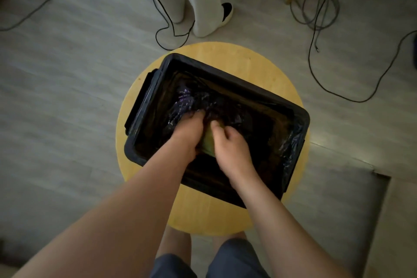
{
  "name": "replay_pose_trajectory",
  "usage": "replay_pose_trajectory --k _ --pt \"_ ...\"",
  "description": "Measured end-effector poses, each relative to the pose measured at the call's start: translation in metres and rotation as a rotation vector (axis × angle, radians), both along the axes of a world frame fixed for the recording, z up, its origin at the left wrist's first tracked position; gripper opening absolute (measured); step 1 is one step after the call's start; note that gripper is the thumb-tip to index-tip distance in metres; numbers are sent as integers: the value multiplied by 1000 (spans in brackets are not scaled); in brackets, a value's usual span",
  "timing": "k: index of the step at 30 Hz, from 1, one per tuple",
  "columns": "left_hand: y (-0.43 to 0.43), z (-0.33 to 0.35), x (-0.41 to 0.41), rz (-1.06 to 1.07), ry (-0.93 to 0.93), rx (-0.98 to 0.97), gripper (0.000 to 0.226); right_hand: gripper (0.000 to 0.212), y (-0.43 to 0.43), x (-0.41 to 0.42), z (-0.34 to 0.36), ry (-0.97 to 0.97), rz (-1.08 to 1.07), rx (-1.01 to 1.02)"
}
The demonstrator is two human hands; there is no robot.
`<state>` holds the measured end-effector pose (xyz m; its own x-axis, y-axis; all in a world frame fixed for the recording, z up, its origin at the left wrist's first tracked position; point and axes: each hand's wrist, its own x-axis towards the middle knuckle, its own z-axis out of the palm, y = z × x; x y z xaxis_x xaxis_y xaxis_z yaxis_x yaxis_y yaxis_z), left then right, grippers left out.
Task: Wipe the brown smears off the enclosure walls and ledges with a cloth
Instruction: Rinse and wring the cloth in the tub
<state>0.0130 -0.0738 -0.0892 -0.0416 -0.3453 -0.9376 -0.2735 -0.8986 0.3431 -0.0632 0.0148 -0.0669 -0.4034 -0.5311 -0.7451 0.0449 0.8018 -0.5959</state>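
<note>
A black box (300,119) lined with black plastic film (187,99) stands on the round wooden counter (255,63). Both hands are inside the box, and the yellow-green cloth (208,141) lies between them near its floor. The right hand (230,144) pinches the cloth, with the thumb on top. The left hand (189,133) touches the cloth's left side with bent fingers; I cannot tell if it grips.

Your yellow-green cloth (208,142) is lying bunched at centre frame inside the black, plastic-lined enclosure (237,84) sitting askew there.
</note>
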Motion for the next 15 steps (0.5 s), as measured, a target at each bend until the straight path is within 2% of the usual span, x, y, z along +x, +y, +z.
replay_pose_trajectory --k 2,4,6,9,12,15 --pt "-2 -1 1 3 17 -53 36 42 4 9 19 3 21 -124" --pt "-2 -2 1 50 100 -26 35 50 5 17 31 11 -1 -203" --pt "0 1 -1 86 155 -14 30 49 1 17 28 89 9 -241" --pt "2 7 -5 72 111 -3 27 43 -5 11 10 286 160 -209" --pt "7 3 -1 -3 48 -1 32 49 -6 4 -13 465 300 -218" --pt "8 0 9 -82 43 -15 37 46 -6 -7 -35 590 329 -168"
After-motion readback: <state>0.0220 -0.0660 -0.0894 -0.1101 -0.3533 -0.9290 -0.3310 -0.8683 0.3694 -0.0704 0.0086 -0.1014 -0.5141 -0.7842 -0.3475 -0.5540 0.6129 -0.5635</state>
